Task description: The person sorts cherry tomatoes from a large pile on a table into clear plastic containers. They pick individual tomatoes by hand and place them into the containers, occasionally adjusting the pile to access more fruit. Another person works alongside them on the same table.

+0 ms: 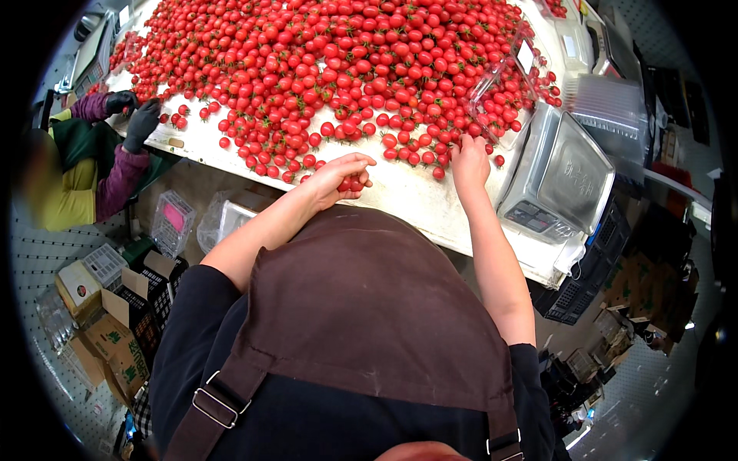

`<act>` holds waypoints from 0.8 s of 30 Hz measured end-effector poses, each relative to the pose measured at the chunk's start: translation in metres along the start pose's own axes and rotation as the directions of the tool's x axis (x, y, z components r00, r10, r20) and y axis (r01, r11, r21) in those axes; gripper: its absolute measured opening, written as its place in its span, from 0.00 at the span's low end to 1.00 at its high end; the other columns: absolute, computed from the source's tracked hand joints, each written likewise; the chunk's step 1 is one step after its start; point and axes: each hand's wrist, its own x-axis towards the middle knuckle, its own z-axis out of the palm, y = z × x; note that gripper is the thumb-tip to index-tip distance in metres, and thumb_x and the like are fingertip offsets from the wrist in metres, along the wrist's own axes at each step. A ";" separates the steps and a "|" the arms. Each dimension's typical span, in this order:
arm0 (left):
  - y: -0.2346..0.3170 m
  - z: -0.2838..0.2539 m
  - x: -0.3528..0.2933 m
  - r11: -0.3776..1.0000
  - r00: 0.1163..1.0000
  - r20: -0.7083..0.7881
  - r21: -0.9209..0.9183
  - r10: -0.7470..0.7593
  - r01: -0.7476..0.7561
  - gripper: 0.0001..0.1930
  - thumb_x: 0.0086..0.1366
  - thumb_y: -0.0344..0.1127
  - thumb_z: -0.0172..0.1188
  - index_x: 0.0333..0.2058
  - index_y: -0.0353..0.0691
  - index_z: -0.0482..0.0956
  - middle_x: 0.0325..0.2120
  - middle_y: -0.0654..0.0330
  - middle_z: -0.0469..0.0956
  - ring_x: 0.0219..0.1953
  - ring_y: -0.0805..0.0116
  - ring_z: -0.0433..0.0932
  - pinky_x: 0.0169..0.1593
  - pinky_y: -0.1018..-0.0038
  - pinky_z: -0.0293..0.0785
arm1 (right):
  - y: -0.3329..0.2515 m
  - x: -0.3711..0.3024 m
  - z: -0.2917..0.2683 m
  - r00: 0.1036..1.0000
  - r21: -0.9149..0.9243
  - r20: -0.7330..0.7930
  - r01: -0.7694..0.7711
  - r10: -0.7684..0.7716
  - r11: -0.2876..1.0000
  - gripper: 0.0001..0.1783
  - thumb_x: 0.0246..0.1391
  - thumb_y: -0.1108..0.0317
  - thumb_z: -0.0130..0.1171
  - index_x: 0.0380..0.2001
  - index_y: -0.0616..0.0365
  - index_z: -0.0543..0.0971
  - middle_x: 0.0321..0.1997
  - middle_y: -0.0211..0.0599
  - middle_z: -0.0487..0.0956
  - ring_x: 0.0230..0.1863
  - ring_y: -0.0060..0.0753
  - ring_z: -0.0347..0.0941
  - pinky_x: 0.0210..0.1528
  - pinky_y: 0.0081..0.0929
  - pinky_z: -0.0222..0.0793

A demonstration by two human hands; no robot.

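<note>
A large heap of red cherry tomatoes [307, 84] with green stems covers the white table [419, 201]. At its near edge, my left hand [337, 178] is curled palm-up around a few cherry tomatoes [352, 184]. Farther right, my right hand [470, 163] reaches to the front of the heap, its fingers drawn together; what they hold, if anything, is hidden. Just beyond it, a clear plastic box [483, 94] lies among the tomatoes, with some of them seen inside or through it.
Right of my right hand stands a scale [573, 178] with a metal pan. Clear plastic trays [611, 107] are stacked behind it. At the left, a co-worker's gloved hands [141, 123] are at the table edge. Cardboard boxes [115, 346] and black crates [588, 269] sit below.
</note>
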 end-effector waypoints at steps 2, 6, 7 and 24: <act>0.000 0.003 0.003 1.000 1.000 0.013 0.011 -0.001 0.001 0.11 0.73 0.42 0.53 0.49 0.47 0.76 0.29 0.70 0.75 0.40 0.76 0.78 0.37 0.77 0.73 | -0.002 0.001 -0.004 0.998 -0.014 -0.041 0.048 -0.049 0.999 0.10 0.51 0.68 0.62 0.38 0.56 0.79 0.40 0.49 0.75 0.37 0.53 0.77 0.35 0.46 0.76; 0.001 0.007 0.009 1.000 0.999 0.050 0.028 -0.009 0.008 0.11 0.73 0.43 0.53 0.49 0.47 0.75 0.29 0.70 0.75 0.41 0.76 0.78 0.36 0.77 0.74 | 0.006 0.015 0.007 0.991 -0.108 -0.071 0.106 -0.114 0.989 0.09 0.52 0.69 0.59 0.38 0.56 0.78 0.41 0.48 0.75 0.37 0.51 0.78 0.35 0.45 0.77; 0.000 0.007 0.011 1.000 0.998 0.055 0.027 -0.012 0.011 0.11 0.73 0.43 0.53 0.49 0.48 0.75 0.29 0.70 0.75 0.41 0.76 0.78 0.36 0.77 0.74 | 0.006 0.020 0.012 0.994 -0.196 -0.023 0.103 -0.110 0.975 0.09 0.52 0.69 0.59 0.37 0.56 0.78 0.43 0.48 0.75 0.37 0.49 0.78 0.34 0.42 0.79; 0.002 0.018 0.010 0.995 0.999 0.004 0.090 -0.044 0.044 0.17 0.74 0.50 0.49 0.52 0.49 0.74 0.31 0.69 0.76 0.40 0.75 0.79 0.35 0.77 0.75 | -0.027 -0.015 -0.011 0.992 0.219 0.037 -0.129 0.124 0.967 0.18 0.49 0.57 0.67 0.40 0.56 0.82 0.40 0.48 0.77 0.38 0.51 0.77 0.40 0.44 0.75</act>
